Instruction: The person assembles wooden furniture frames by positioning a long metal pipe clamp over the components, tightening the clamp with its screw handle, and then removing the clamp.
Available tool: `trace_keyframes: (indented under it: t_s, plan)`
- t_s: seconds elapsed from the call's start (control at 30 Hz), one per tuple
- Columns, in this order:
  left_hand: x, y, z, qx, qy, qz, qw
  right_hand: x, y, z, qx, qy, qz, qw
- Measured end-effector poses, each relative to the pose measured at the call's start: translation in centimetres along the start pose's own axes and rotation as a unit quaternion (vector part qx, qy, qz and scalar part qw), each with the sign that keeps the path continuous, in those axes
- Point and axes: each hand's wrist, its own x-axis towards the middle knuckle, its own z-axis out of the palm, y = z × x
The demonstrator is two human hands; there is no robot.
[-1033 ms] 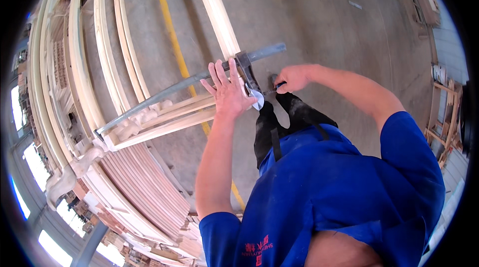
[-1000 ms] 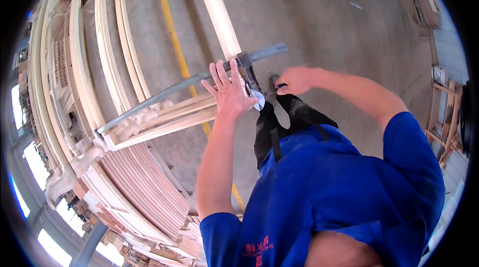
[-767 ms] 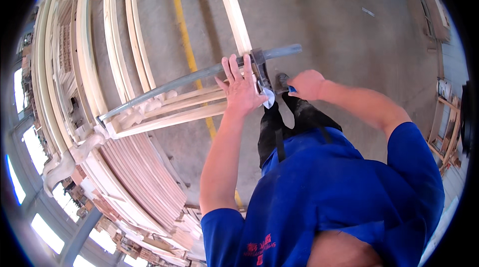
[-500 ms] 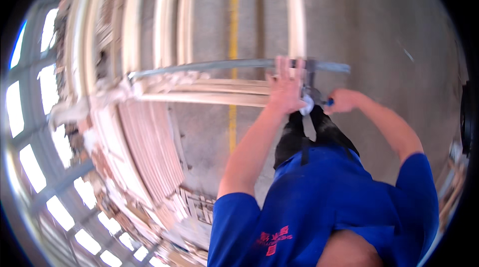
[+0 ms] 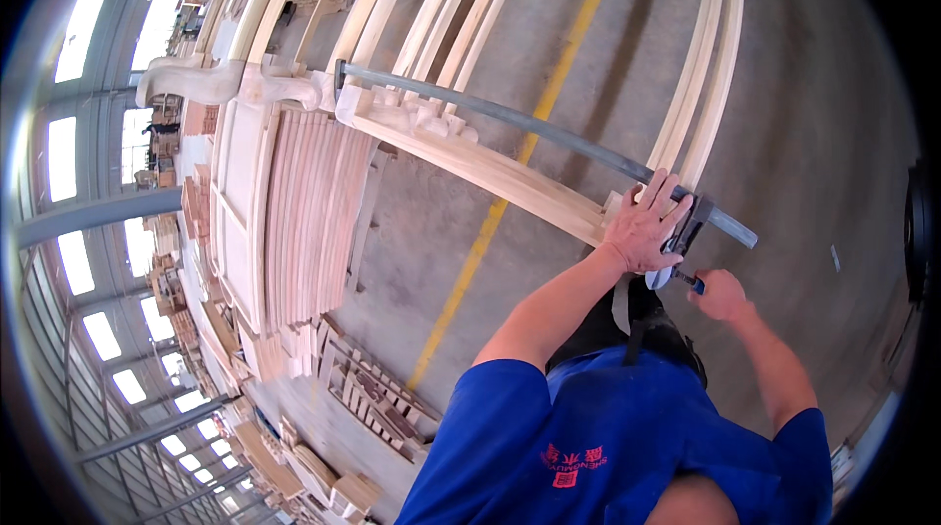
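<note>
A long grey bar clamp (image 5: 529, 123) lies along a pale wooden rail (image 5: 490, 177), part of a wooden frame. My left hand (image 5: 647, 224) lies with fingers outstretched over the frame's near right corner, beside the clamp's dark head (image 5: 696, 221). Below that head, my right hand (image 5: 723, 296) is wrapped around a blue-ended handle (image 5: 696, 284). A dark rod joins the handle towards the clamp head; how they connect is hard to see. Under my left wrist shows a small white piece (image 5: 658, 278), partly hidden.
Two long pale bars (image 5: 701, 64) run away from the corner. More wooden parts extend at the far left, beside a stack of pinkish boards (image 5: 314, 221). A yellow floor line (image 5: 480, 255) passes beneath the frame. Slatted wood pieces (image 5: 377, 388) lie lower left.
My view has turned, so the frame and clamp now slant down to the right. Both hands appear further right and lower, still at the clamp head and handle.
</note>
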Motion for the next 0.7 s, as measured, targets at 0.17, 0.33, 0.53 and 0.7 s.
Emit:
trace_keyframes:
  t_s: [0.17,0.33,0.53,0.7]
  plan:
    - [0.5,-0.1,0.5,0.008,0.012,0.015,1.000,2.6,2.9,-1.4,0.233,-0.223,0.058,0.945]
    - [-0.2,-0.8,1.1,-0.009,0.028,0.012,1.000,-0.7,0.8,3.0,-0.069,0.180,-0.088,0.977]
    - [0.4,-0.5,0.9,-0.024,0.015,0.009,1.000,1.8,3.1,2.5,-0.032,0.069,-0.072,0.994]
    - [0.3,-0.6,0.6,-0.033,0.003,0.003,0.999,3.1,1.7,-2.0,0.206,-0.242,0.024,0.948]
